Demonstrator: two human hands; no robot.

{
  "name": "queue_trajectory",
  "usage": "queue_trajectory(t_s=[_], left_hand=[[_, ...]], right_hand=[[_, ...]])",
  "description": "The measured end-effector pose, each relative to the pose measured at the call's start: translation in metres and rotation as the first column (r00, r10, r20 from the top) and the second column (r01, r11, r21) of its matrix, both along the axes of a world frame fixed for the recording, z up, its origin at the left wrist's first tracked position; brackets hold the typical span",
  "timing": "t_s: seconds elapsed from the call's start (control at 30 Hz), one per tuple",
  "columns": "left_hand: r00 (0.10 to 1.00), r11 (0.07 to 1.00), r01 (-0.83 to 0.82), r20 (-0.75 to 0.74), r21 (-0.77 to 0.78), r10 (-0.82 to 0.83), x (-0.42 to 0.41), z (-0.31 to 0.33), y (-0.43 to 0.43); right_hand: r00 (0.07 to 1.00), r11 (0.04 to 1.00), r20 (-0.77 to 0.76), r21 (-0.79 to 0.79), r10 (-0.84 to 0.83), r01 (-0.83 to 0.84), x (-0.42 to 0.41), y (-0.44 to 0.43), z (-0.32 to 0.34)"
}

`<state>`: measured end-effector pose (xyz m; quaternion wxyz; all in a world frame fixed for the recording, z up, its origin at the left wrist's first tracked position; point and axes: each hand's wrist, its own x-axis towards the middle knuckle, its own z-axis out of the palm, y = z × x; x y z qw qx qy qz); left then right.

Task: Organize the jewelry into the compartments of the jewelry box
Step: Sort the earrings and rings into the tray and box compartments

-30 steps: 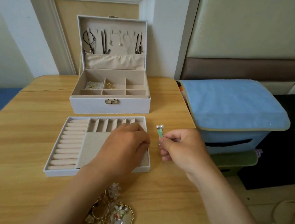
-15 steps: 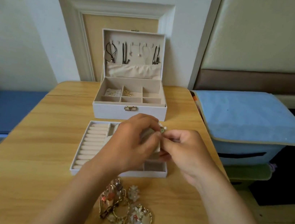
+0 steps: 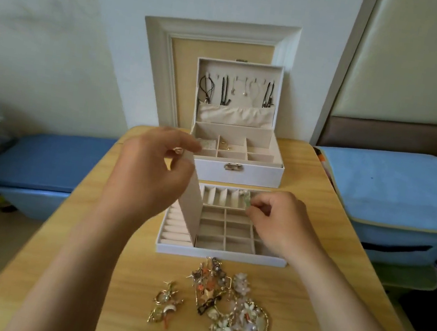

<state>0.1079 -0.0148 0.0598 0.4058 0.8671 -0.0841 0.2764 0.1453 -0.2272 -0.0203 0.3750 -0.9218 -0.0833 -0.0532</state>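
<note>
Head view: left hand (image 3: 145,180) fingers pinch the raised flap (image 3: 192,206), right hand (image 3: 280,224) fingers pinch a green earring (image 3: 246,199)

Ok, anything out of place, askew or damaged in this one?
Only the inner panel of the tray: it stands up on edge instead of lying flat, baring the grid compartments beneath, apparently lifted on purpose. A tangled jewelry heap lies loose on the table in front of the tray. No damage shows.
</note>
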Motion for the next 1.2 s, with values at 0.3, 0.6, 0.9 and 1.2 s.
queue_trajectory(t_s=[0.3,0.6,0.9,1.2], left_hand=[[0.951,0.915,-0.263,-0.078,0.306,0.299,0.007,-0.027,0.052],[0.917,0.905,-0.176,-0.269,0.389,0.294,0.013,-0.051,0.056],[0.942,0.888,0.182,-0.333,0.423,-0.034,0.029,-0.085,0.016],[0.978,0.863,0.144,-0.203,0.485,-0.048,0.037,-0.101,0.010]], right_hand=[[0.984,0.945,0.146,-0.323,0.103,-0.051,0.009,0.031,-0.012],[0.970,0.867,0.152,-0.490,0.188,-0.092,0.001,0.055,-0.015],[0.970,0.815,0.171,-0.579,0.170,-0.041,0.002,0.062,-0.016],[0.968,0.856,0.198,-0.516,0.154,-0.031,0.012,0.064,-0.024]])
